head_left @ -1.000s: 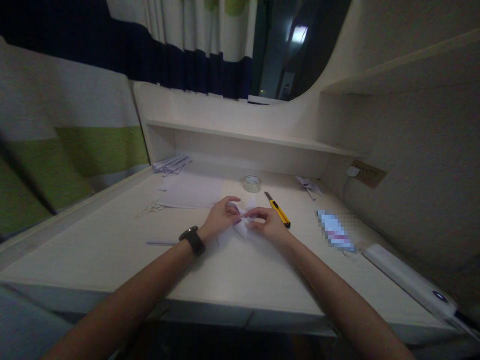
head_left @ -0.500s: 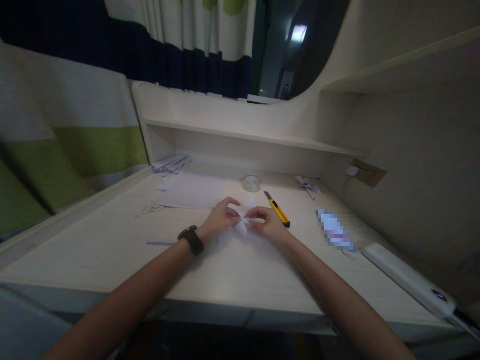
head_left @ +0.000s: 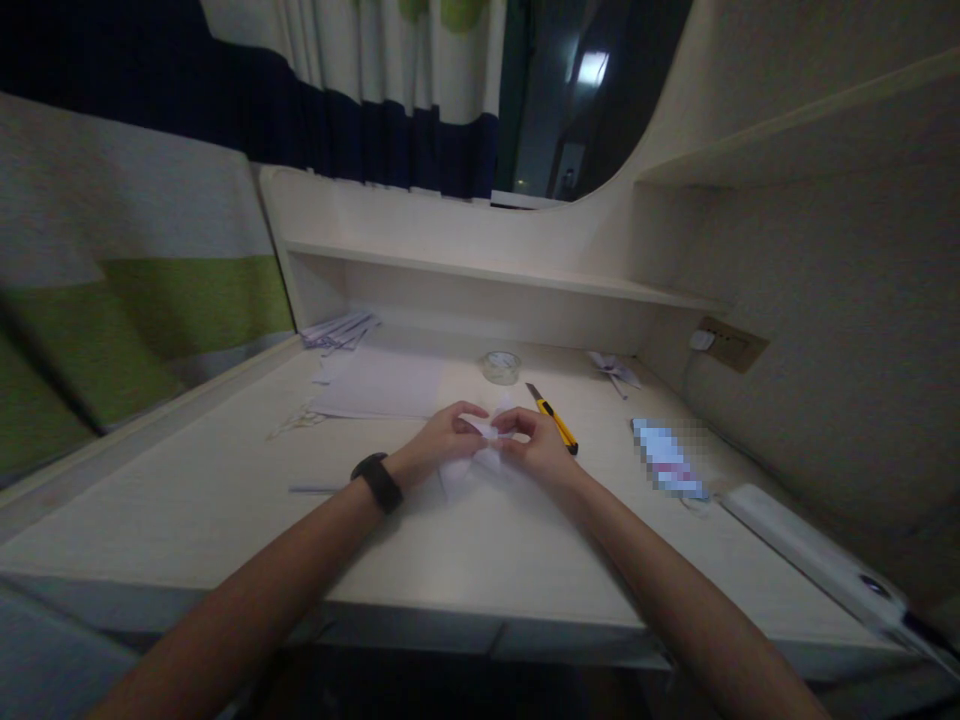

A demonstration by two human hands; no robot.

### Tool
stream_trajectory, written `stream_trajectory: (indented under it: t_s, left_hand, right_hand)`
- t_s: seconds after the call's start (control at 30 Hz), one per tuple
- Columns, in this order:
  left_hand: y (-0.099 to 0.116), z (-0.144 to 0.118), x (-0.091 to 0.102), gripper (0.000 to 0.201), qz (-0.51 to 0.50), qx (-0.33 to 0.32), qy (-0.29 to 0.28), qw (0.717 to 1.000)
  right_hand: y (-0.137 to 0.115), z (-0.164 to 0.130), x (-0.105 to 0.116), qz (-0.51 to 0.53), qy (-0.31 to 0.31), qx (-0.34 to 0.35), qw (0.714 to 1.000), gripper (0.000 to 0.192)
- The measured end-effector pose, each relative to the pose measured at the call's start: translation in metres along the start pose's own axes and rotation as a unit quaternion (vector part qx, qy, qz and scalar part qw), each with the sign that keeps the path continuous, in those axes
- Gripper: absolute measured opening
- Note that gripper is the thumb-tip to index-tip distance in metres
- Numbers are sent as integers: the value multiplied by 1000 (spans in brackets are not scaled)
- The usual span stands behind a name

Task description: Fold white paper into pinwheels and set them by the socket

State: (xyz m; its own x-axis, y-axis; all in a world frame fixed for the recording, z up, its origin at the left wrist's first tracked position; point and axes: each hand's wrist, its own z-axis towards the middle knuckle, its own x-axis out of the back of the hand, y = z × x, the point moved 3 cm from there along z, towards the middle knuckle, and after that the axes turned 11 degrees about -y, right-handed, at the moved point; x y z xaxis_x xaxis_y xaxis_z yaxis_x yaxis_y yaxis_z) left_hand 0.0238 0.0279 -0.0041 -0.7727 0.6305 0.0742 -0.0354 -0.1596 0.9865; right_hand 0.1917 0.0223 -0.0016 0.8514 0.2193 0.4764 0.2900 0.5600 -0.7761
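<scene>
Left hand and right hand both pinched shut on folded white paper at mid-table — yellow utility knife just beside right hand, toward the far edge.

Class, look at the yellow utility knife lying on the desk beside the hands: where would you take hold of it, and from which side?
Grip the utility knife by its yellow handle, at the near end, probably coming from above and the near right. It lies flat on the desk with the bare blade tip pointing away toward the tape roll. The right hand sits just left of the handle, so that side is crowded.
</scene>
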Motion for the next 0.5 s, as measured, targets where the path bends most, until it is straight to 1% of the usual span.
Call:
stream_trajectory:
  t_s: [0.17,0.3,0.43,0.5]
  left_hand:
    - [-3,1,3,48,11,-29,8,999]
    - [-5,3,6,42,29,-47,13,998]
    - [-4,3,6,36,64,-67,41,995]
    - [-4,3,6,36,67,-62,46,995]
  right_hand:
    - [-10,-1,-1,-50,8,14,999,24]
    - [-15,-2,0,-76,14,10,997,24]
    - [-13,-1,-1,-70,-3,3,998,26]
    - [-12,0,-2,-59,-2,-1,998,25]
